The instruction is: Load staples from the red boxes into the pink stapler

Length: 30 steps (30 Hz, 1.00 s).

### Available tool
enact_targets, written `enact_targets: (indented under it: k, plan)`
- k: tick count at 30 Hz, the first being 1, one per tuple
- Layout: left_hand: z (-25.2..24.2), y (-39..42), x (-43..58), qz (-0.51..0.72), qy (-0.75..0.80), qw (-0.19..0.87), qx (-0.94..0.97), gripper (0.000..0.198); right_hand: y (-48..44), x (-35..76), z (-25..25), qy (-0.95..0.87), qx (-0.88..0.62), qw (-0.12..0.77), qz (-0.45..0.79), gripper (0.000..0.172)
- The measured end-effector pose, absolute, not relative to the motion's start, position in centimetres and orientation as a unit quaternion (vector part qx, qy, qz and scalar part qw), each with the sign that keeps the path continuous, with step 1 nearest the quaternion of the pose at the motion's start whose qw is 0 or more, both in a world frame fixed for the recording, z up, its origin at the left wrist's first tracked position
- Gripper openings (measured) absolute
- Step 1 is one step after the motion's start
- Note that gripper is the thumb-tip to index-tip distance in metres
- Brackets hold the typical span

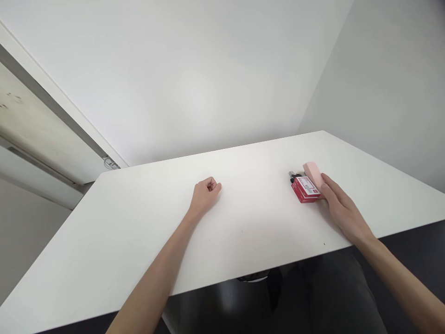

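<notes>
Below the near edge of the white surface (250,208), dark clothing (313,292). Just in from that edge, toward the right, a small dark speck (324,244). Beyond it the right hand (342,211), thumb and fingers closed around the near end of a pink block (313,173): smooth, plain, matte, long and straight-edged, tilted away to the left. Tight against its left side, on the right part of the surface, a red box (301,195) with white label, fine red lettering too small to read and a grey patch; one box or two, impossible to tell. Just behind, partly hidden, a black item (295,177) with a pale, shiny tip. Well apart to the left, the left hand (205,192), curled into a loose fist, resting on the surface. Farthest, a white wall (208,83) and a grey one.
</notes>
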<state>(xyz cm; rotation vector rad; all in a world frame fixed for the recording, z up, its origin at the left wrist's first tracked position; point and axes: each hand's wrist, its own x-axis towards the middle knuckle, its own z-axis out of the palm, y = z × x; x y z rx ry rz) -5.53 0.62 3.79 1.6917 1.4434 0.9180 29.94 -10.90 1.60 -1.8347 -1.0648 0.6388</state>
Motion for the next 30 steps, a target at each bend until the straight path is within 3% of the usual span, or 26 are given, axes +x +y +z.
enact_targets:
  k: [14, 30]
  plan:
    - [4.0, 0.6, -5.3, 0.355, 0.561, 0.361, 0.656, 0.031, -10.3, 31.0, 0.0, -0.501, -0.723, 0.423, 0.217, 0.057]
    - [3.7, 0.7, -5.4, 0.354, 0.554, 0.356, 0.664, 0.030, -9.5, 29.1, 0.7, -0.600, -0.681, 0.360, 0.214, 0.058]
